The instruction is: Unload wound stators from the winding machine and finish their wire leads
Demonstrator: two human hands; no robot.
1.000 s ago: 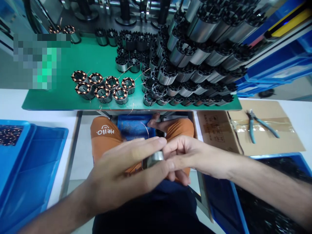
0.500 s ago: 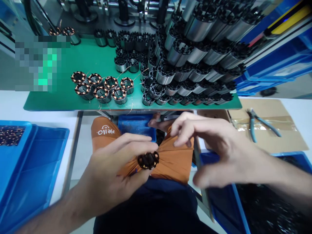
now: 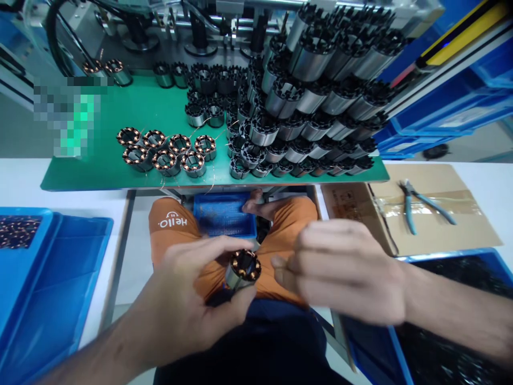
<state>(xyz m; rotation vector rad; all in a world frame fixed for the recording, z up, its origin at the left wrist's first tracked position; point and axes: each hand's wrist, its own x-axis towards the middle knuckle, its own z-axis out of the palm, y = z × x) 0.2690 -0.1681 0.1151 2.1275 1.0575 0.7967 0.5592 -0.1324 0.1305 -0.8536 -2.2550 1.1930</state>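
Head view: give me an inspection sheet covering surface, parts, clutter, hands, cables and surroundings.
Surface: green board, with cores standing on it.
Job's things: copper-wound core in hand; seven wound cores at front left; stacked cores toward the right, no copper visible.
Clutter: pliers on a cardboard box.
Hands: left hand grips the copper-wound core; right hand apart from it, blurred, contents unclear.
Cables: dark hose or cable, rear left.
Surroundings: blue bins both sides; machine behind.

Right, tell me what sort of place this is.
Probably a motor-parts workshop: slotted metal cores are stacked on a green worktop, a copper-wound core sits in the left hand, and pliers lie on cardboard.
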